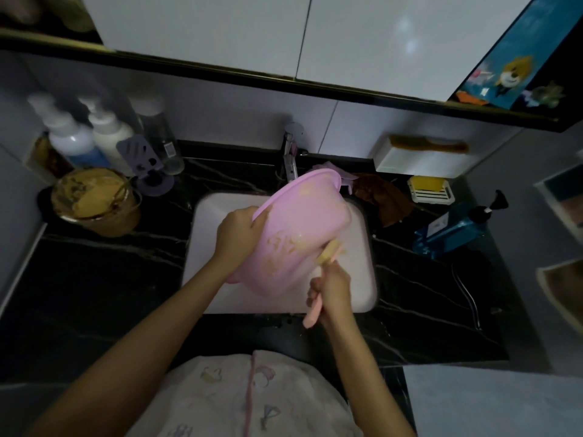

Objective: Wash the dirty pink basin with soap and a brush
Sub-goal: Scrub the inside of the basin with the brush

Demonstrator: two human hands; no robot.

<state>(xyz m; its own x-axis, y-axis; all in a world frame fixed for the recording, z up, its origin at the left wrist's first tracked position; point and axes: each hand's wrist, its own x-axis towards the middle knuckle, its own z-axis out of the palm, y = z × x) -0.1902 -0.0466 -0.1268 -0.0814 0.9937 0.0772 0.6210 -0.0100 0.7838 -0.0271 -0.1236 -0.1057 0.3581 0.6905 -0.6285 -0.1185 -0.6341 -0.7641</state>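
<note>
The pink basin [310, 216] is tilted on its side over the white sink [208, 216], its outer underside facing me and smeared with yellowish-brown dirt. My left hand [239, 230] grips its rim on the left. My right hand [332, 287] holds a pink-handled brush [328, 252] whose yellowish head presses against the basin's lower right side. A yellow soap bar [426, 183] rests in a white dish at the back right of the black marble counter.
A tap [291, 159] stands behind the basin. A brown cloth [383, 197] and a blue pump bottle [454, 230] lie right of the sink. Left are white pump bottles [91, 137], a tub of brown paste [94, 200] and a purple holder [142, 156].
</note>
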